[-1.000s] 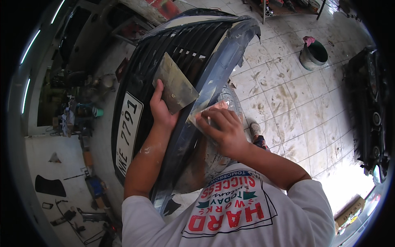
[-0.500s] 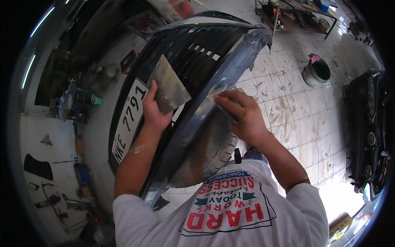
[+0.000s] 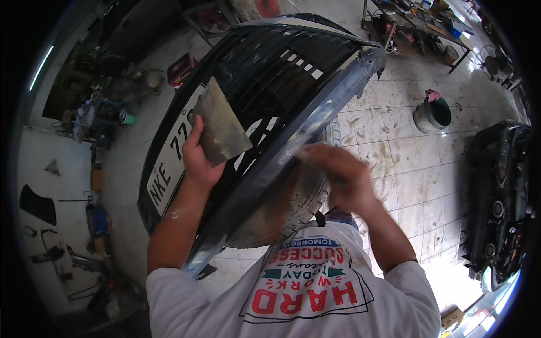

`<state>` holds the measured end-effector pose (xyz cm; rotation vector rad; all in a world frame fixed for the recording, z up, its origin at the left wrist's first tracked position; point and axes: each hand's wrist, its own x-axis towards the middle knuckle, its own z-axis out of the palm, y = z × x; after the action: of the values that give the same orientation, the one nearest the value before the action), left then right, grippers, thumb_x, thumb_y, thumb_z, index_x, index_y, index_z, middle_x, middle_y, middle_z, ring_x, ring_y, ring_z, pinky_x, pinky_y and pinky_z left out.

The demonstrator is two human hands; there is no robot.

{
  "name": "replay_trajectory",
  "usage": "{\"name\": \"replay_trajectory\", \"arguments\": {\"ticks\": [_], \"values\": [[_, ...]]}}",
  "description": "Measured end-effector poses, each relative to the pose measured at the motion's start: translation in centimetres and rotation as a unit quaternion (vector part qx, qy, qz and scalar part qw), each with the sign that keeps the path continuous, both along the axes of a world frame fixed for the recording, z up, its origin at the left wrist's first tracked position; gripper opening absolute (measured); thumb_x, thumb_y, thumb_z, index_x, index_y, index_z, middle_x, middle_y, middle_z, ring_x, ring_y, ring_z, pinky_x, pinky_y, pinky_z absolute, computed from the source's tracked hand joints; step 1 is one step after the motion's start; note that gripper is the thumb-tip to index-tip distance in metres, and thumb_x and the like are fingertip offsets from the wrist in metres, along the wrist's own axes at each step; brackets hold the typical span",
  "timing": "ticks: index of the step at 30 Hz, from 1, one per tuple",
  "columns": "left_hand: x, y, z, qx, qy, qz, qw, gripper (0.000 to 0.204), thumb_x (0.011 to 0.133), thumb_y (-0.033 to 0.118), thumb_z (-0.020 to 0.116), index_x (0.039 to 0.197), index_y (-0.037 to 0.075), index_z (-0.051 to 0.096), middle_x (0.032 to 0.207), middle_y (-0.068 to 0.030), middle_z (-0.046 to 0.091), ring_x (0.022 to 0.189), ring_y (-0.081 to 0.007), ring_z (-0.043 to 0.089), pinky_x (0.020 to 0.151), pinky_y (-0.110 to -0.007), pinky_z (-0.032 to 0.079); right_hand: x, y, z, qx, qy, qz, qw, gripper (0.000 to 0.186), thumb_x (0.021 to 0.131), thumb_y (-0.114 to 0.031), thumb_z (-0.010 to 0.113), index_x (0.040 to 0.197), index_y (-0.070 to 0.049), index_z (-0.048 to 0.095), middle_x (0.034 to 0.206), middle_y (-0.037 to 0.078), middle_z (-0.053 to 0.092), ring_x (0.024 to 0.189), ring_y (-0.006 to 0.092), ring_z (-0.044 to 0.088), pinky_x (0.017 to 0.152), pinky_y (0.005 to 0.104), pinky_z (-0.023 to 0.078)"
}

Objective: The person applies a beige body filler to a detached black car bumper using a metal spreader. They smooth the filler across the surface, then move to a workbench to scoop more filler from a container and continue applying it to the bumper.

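Right hand (image 3: 342, 173) shifted along bumper (image 3: 314, 123), grip unclear; left hand (image 3: 201, 162) holds plate (image 3: 220, 125).

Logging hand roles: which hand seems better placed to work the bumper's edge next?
Probably the right hand: it is at the bumper's edge, while the left hand holds a flat plate.

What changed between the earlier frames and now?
The left hand has moved leftward with its flat sheet, which now overlaps the number plate in view. The right hand, now blurred, is farther up the bumper than at first. The view shifted too. The left hand still holds the sheet; the bucket stays put.
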<state>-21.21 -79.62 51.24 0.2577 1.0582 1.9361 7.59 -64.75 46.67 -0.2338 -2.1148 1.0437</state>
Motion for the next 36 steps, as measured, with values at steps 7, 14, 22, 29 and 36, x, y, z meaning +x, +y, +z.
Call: {"name": "replay_trajectory", "arguments": {"ticks": [7, 14, 22, 29, 36], "values": [[-0.7, -5.5, 0.7, 0.026, 0.003, 0.003, 1.000, 0.042, 0.110, 0.033, 0.056, 0.143, 0.007, 0.058, 0.132, -0.0080, 0.070, 0.117, -0.0222, 0.069, 0.100, -0.039, 0.057, 2.4, 13.3, -1.2, -0.438, 0.043, -0.083, 0.894, 0.032, 0.098, -0.011, 0.074, 0.122, -0.001, 0.055, 0.099, 0.009, 0.071, 0.086, 0.0143, 0.070, 0.078, 0.0294, 0.058], [-1.5, -9.6, 0.9, 0.030, -0.013, 0.053, 0.998, 0.042, 0.109, 0.033, 0.058, 0.141, 0.005, 0.059, 0.128, -0.0098, 0.072, 0.112, -0.0229, 0.072, 0.096, -0.039, 0.060, -1.2, 12.0, -2.0, -0.410, -0.029, 0.028, 0.911, 0.030, 0.097, -0.010, 0.076, 0.119, -0.004, 0.057, 0.101, 0.007, 0.072, 0.088, 0.0142, 0.070, 0.077, 0.0303, 0.057], [1.8, -12.2, 1.8, -0.019, -0.051, 0.123, 0.991, 0.046, 0.108, 0.033, 0.060, 0.144, 0.005, 0.057, 0.133, -0.0111, 0.068, 0.120, -0.0277, 0.068, 0.102, -0.042, 0.055, -1.8, -5.5, -0.5, -0.306, -0.084, 0.058, 0.947, 0.028, 0.096, -0.011, 0.078, 0.113, -0.007, 0.055, 0.101, 0.010, 0.073, 0.097, 0.0149, 0.070, 0.082, 0.0333, 0.057], [14.0, -14.9, -1.3, -0.134, 0.214, 0.093, 0.963, 0.043, 0.098, 0.009, 0.075, 0.138, 0.001, 0.061, 0.128, -0.0138, 0.069, 0.117, -0.0244, 0.068, 0.095, -0.042, 0.057, 1.9, -13.0, 3.3, -0.123, 0.101, 0.226, 0.961, 0.039, 0.079, 0.010, 0.077, 0.104, -0.006, 0.051, 0.136, 0.033, 0.052, 0.141, 0.0579, 0.046, 0.115, 0.0678, 0.040], [18.1, -15.6, -1.0, -0.086, 0.201, -0.118, 0.969, 0.026, 0.103, 0.009, 0.068, 0.125, -0.005, 0.065, 0.107, -0.0101, 0.075, 0.094, -0.0139, 0.071, 0.081, -0.032, 0.057, 7.5, -15.8, 1.2, 0.078, -0.127, -0.003, 0.989, 0.049, 0.074, 0.013, 0.073, 0.106, -0.010, 0.043, 0.140, 0.029, 0.045, 0.138, 0.0575, 0.047, 0.114, 0.0652, 0.044]]}}
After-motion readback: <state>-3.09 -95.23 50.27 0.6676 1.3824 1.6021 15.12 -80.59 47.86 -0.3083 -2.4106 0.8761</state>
